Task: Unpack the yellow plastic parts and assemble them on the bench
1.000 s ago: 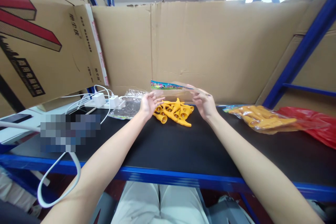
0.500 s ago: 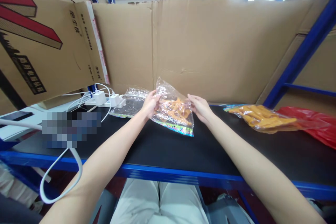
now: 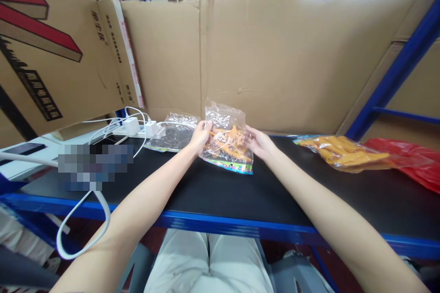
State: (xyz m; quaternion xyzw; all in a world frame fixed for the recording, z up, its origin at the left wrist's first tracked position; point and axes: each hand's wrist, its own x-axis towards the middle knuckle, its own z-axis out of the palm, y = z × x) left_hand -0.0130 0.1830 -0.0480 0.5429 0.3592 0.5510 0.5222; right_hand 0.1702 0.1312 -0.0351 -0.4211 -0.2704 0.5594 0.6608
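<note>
L hand (image 3: pixel 202 136) & R hand (image 3: pixel 258 143) are apart, one each side of a clear bag (image 3: pixel 225 113). L thumb & fingers are pinched on its L edge; R fingertips are at its R edge, partly blurred, so can't tell if they grip. Bag is just above the blk tabletop (image 3: pixel 240 201), near the middle, w/ its colored strip (image 3: pixel 228 166) at the bottom, twd the person. Yellow-orange pcs (image 3: pixel 230 139) show thru the film; can't tell if in or behind it. Another clear bag (image 3: pixel 173 139) lies flat to the L, next to a wht power strip (image 3: pixel 157 133). Well to the R: filled bag (image 3: pixel 338 149) w/ yellow-orange pcs, touching a red bag (image 3: pixel 407 158). Cardboard panel (image 3: pixel 292 64) stands at back.
</note>
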